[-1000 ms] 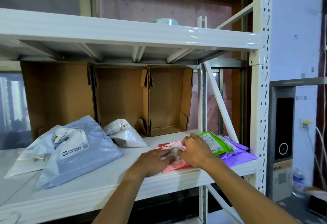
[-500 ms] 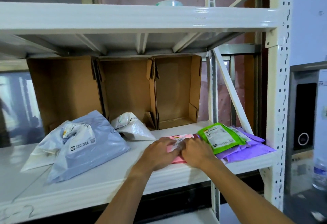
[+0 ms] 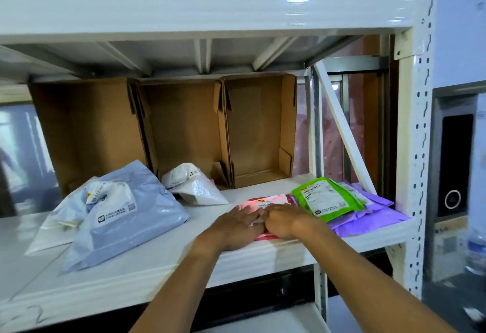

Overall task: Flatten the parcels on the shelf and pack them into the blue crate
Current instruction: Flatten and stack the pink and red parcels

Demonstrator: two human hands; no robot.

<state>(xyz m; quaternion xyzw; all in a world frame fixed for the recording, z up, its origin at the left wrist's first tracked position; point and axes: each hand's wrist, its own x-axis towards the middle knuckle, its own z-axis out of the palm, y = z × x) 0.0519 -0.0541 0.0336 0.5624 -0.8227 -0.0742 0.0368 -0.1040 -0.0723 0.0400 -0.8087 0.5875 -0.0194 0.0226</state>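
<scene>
A pink parcel (image 3: 271,199) with a white label lies flat near the front edge of the white shelf (image 3: 157,261). My left hand (image 3: 234,227) presses on it with straight fingers. Beside it, my right hand (image 3: 285,221) has its fingers curled down onto the same parcel, and the two hands touch. A green parcel (image 3: 326,198) lies just to the right on top of purple parcels (image 3: 373,217). A large grey-blue parcel (image 3: 131,217) and a puffy white parcel (image 3: 194,185) lie to the left. No blue crate is in view.
Open cardboard boxes (image 3: 184,127) stand on their sides along the back of the shelf. The upper shelf beam (image 3: 184,14) hangs low overhead. A perforated white upright post (image 3: 413,148) bounds the right end, with a diagonal brace (image 3: 342,132) behind the parcels.
My left hand has slid further onto the pink parcel and flattened out. The right hand stays curled on it. The view has moved closer and slightly left.
</scene>
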